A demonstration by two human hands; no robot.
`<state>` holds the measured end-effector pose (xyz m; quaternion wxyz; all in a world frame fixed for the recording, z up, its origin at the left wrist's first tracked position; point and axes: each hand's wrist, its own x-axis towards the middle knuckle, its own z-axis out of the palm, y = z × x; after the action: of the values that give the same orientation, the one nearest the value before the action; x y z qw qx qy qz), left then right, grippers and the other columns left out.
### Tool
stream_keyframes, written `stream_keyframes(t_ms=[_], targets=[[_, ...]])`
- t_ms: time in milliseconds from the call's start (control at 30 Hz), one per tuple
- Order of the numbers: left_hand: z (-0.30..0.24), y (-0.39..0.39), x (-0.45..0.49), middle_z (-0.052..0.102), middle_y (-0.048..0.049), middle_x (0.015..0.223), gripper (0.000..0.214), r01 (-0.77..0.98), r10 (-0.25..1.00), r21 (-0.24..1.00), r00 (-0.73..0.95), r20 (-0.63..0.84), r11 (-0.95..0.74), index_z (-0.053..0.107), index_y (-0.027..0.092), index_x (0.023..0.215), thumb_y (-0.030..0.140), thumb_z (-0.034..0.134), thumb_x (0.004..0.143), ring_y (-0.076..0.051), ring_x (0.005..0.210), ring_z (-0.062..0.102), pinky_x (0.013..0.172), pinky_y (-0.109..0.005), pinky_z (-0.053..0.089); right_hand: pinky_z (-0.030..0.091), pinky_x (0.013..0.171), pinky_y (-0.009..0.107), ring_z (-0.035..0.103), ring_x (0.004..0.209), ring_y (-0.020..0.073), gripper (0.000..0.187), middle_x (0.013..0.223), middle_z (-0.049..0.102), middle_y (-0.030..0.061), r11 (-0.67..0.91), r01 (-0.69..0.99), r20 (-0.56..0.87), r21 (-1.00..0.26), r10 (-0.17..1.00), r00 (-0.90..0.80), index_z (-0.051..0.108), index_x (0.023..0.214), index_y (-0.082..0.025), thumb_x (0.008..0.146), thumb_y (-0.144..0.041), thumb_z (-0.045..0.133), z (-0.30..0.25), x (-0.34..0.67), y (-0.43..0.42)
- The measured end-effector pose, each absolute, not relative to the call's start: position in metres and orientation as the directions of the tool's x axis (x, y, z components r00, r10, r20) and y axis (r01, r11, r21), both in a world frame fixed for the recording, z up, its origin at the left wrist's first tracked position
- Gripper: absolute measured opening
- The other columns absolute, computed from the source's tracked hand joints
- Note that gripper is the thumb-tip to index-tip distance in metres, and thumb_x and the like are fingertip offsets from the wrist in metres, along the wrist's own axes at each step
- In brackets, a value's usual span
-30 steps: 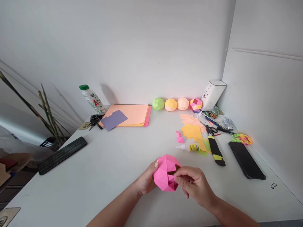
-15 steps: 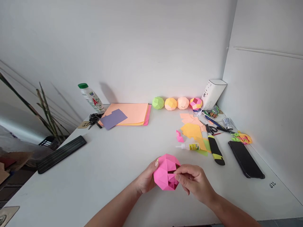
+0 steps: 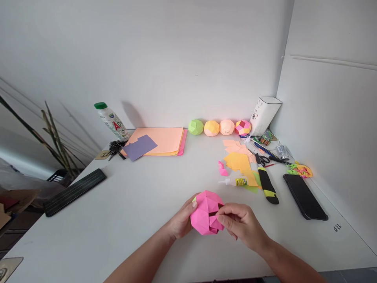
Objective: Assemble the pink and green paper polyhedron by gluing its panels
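Observation:
A faceted pink paper ball (image 3: 202,218) is held above the white table, with gaps in its right side. My left hand (image 3: 184,220) wraps around its left side, thumb on the front. At the right side, my right hand (image 3: 243,226) pinches a pink paper flap (image 3: 216,223) by the opening, thumb and forefinger closed on it. Past the ball lie a small glue bottle (image 3: 235,181) and some folded pink paper pieces (image 3: 223,169).
Orange and yellow paper pieces (image 3: 238,161), a utility knife (image 3: 267,184) and a phone (image 3: 305,197) lie to the right. Finished paper balls (image 3: 211,128) line the wall beside a white box (image 3: 265,114). Paper sheets (image 3: 165,139) and a bottle (image 3: 113,122) stand back left.
The pink flap under my right fingers has come outward a little at the opening. My left hand keeps its hold; the view has shifted slightly.

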<state>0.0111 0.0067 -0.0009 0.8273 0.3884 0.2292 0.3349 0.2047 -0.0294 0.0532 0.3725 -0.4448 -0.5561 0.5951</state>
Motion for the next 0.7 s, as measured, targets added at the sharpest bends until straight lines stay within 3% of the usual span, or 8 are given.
stream_keyframes(t_ms=[433,700], targets=[[-0.0022,0.0075,0.0103,0.069,-0.0127,0.09,0.064,-0.38,0.741,0.801,0.661,-0.114,0.462,0.062,0.012,0.109,0.067,0.059,0.078,-0.023,0.077,0.064,0.07,-0.033,0.046,0.031,0.04,0.02,0.035,0.043,0.0058,0.032,0.054,0.043,-0.006,-0.149,0.014,-0.146,-0.989,0.946,-0.29,0.067,0.07,-0.015,0.083,-0.045,0.066,0.0525,0.2042,-0.0289],[-0.0005,0.007,0.0107,0.07,-0.0146,0.096,0.065,-0.382,0.741,0.801,0.663,-0.109,0.46,0.062,0.012,0.11,0.069,0.056,0.079,-0.027,0.084,0.066,0.076,-0.037,0.047,0.031,0.04,0.02,0.037,0.045,0.0067,0.029,0.055,0.048,-0.0039,-0.08,0.052,-0.091,-0.995,0.96,-0.264,0.07,0.069,-0.016,0.082,-0.043,0.067,0.0576,0.2022,-0.0286]])
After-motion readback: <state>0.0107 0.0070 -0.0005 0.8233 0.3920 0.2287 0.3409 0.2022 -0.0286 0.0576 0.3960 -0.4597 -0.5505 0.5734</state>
